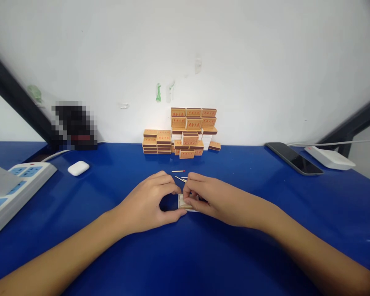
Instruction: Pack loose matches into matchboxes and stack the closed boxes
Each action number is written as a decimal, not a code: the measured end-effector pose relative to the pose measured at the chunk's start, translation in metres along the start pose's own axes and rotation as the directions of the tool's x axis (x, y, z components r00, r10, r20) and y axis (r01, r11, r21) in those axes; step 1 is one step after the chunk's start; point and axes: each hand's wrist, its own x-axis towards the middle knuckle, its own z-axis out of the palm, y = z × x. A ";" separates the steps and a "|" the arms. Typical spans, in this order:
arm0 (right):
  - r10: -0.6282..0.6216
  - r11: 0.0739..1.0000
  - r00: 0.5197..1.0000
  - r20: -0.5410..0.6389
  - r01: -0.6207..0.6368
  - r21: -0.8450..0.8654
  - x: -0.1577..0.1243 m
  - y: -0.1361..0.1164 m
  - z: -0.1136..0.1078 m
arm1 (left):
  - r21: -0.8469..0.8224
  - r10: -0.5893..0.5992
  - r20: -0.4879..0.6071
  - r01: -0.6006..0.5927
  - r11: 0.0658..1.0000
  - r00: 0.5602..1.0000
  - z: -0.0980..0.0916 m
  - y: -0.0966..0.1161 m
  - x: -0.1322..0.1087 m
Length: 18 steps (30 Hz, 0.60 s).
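A small pale matchbox tray lies on the blue table between my hands. My left hand grips its left end, with the thumb at the near edge and the index finger at the far edge. My right hand has its thumb and fingers pinched together over the tray's right part; what they hold, if anything, is hidden. Just beyond the tray lie a few loose matches, partly covered by my right hand. One red-tipped match lies farther back.
Stacked matchboxes stand against the white wall. On the left are a power strip and a white earphone case; a blurred dark object is behind. A phone and a white box lie at the right.
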 end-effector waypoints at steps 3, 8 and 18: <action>0.021 0.999 1.000 -0.015 -0.021 -0.026 0.000 0.001 -0.001 | 0.011 -0.017 0.001 0.017 1.000 1.000 0.001 -0.001 0.000; 0.030 0.995 0.997 -0.068 -0.036 -0.097 -0.001 0.000 -0.011 | 0.027 -0.036 0.011 0.036 0.999 0.999 0.000 0.000 -0.002; 0.109 0.956 0.987 -0.119 -0.137 -0.258 -0.013 0.030 -0.038 | 0.155 -0.008 -0.143 0.030 0.988 0.990 -0.001 -0.004 0.001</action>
